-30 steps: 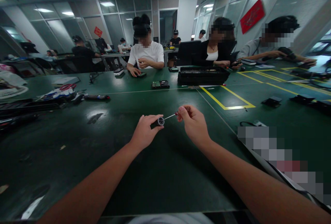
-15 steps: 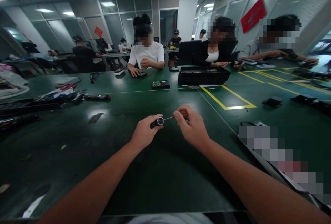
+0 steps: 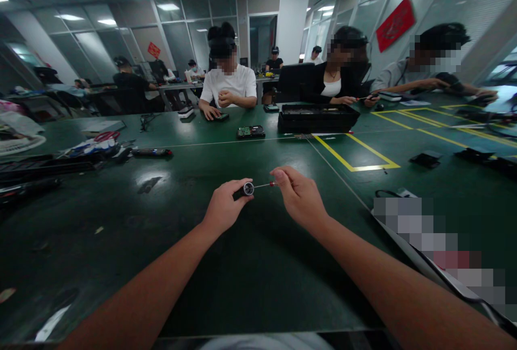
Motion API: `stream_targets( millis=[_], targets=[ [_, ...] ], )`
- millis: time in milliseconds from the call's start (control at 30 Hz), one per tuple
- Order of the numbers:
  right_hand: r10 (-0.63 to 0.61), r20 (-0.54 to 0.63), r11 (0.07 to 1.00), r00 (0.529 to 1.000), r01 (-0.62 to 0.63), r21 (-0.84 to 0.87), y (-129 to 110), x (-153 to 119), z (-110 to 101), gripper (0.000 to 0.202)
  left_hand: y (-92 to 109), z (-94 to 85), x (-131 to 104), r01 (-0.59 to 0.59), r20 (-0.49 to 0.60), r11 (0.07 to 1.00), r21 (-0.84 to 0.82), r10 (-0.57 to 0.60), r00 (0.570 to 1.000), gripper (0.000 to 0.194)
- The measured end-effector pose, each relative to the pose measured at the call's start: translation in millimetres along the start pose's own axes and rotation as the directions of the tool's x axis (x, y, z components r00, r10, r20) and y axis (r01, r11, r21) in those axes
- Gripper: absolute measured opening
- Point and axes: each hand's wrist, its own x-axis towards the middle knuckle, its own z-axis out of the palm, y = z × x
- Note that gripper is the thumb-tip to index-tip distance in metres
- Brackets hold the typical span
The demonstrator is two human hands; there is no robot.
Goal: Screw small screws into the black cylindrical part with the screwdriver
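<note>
Screwdriver (image 3: 272, 183) and tube (image 3: 239, 193) meet at the tube's pale-rimmed end; whether the tip sits inside is unclear. From the tube, the thin shaft runs right and slightly away from the wearer, to the right hand (image 3: 304, 195), whose curled fingers grip the handle. The left hand (image 3: 224, 208), nearer the tube, pinches its sides, with the rim turned toward the wearer and the right hand.

Head-high view, forward and down over the table (image 3: 194, 269).
</note>
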Motion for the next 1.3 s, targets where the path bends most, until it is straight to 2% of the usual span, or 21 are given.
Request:
stream_targets(
  millis=[133,267,367,433,467,500,600,767,1100,1300],
  targets=[
    [0.067,-0.006,0.996,0.998,-0.066,0.067,1,0,2,0.027,0,-0.2,0,0.004,0.003,1.000,0.009,-0.004,1.000,0.042],
    [0.121,-0.063,0.948,0.991,-0.096,0.305,6,2,9,0.021,1,-2.8,0,0.011,-0.015,0.999,0.053,-0.010,1.000,0.042],
    [0.253,-0.039,0.832,0.967,-0.197,0.519,14,8,13,0.024,4,-5.8,2,-0.083,0.017,0.990,0.112,0.081,0.997,0.039],
    [0.376,-0.022,0.738,0.926,-0.285,0.612,20,11,13,0.030,4,-7.0,3,-0.112,0.041,0.981,0.160,0.107,0.993,0.037],
    [0.416,-0.046,0.730,0.908,-0.304,0.613,22,12,13,0.029,4,-7.2,4,-0.098,0.047,0.979,0.177,0.091,0.995,0.038],
    [0.422,-0.094,0.762,0.902,-0.296,0.576,24,13,12,0.028,4,-7.1,4,-0.072,0.051,0.980,0.186,0.064,0.997,0.038],
    [0.345,-0.172,0.862,0.923,-0.239,0.447,23,11,10,0.027,2,-6.4,5,-0.022,0.082,0.982,0.188,0.007,0.997,0.039],
    [0.217,-0.141,0.906,0.966,-0.145,0.399,14,5,11,0.026,3,-5.5,5,-0.012,0.079,0.987,0.162,-0.001,0.997,0.038],
    [0.172,-0.081,0.908,0.982,-0.126,0.400,12,5,12,0.028,6,-4.0,3,-0.002,0.050,0.994,0.108,-0.003,0.999,0.040],
    [0.170,-0.089,0.968,0.981,-0.149,0.203,2,3,4,0.033,6,-3.4,3,-0.014,0.041,0.993,0.113,0.010,0.999,0.040]
  ],
)
